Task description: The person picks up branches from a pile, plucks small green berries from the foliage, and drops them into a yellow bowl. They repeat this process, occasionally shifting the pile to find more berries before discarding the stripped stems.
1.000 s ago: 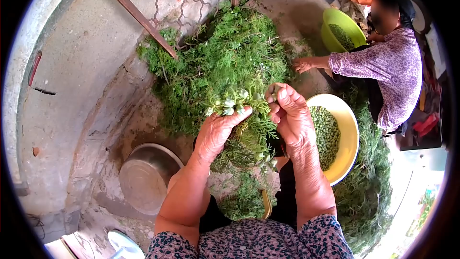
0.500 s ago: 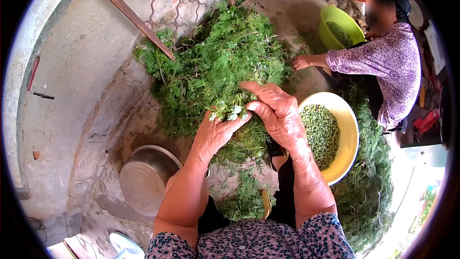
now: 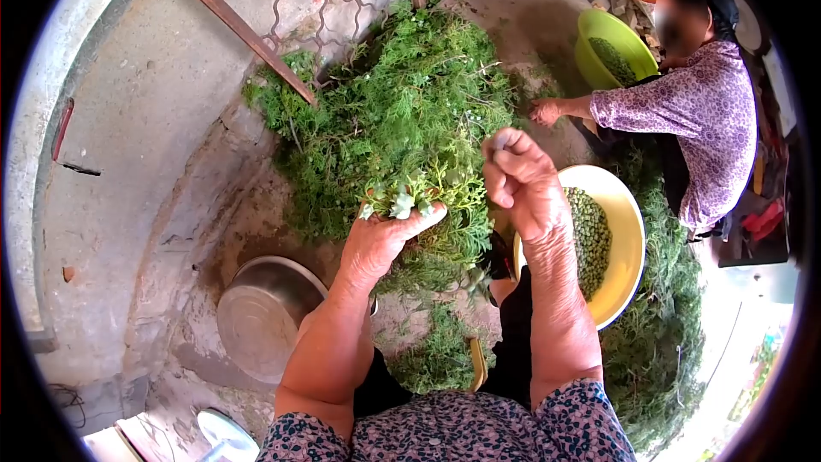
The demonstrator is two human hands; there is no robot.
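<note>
Pale green cones on a leafy sprig (image 3: 402,199) are held between the thumb and fingers of my left hand (image 3: 380,239), in front of a big heap of green branches (image 3: 402,103). My right hand (image 3: 528,184) is raised apart from the sprig, its fingers curled closed near the yellow basin; what they hold, if anything, is hidden. That yellow basin (image 3: 629,248) stands to the right, and many small green cones (image 3: 590,244) lie inside it.
A metal pot (image 3: 256,325) sits at lower left. At upper right a co-worker (image 3: 710,111) reaches toward the heap, beside a lime green basin (image 3: 586,56). More branches (image 3: 658,342) lie at right. A wooden bar (image 3: 231,21) slants at upper left.
My right hand has moved off the sprig, a little to the right and up, and its fingers have curled in. My left hand still holds the sprig, in nearly the same place.
</note>
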